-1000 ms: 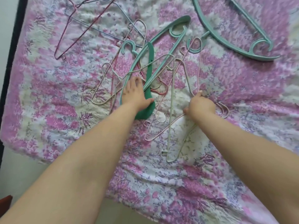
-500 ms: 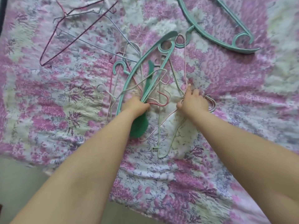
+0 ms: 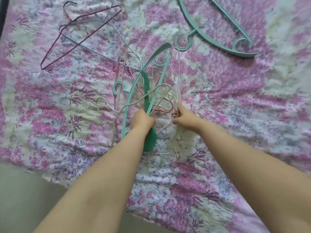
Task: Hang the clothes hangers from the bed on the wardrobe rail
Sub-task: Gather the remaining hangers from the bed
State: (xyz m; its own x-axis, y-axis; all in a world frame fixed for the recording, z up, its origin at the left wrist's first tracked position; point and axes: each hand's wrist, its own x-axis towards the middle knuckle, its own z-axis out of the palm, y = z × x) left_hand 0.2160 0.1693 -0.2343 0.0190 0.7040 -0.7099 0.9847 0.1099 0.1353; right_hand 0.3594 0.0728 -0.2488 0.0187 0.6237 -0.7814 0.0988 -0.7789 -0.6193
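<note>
Head view shows the left hand [image 3: 142,119], flat a second ago, now clenched around the green hangers [image 3: 148,91] mid-bed [image 3: 252,115], the right hand [image 3: 184,117] gripping wire hangers [image 3: 165,91] just beside them, so gathering has begun.

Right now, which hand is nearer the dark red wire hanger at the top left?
Left. The left hand lies below and right of the red hanger; the right hand is farther right.

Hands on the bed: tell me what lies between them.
In the head view, between the left hand and right hand, thin wire hangers cross the floral bedspread.
</note>
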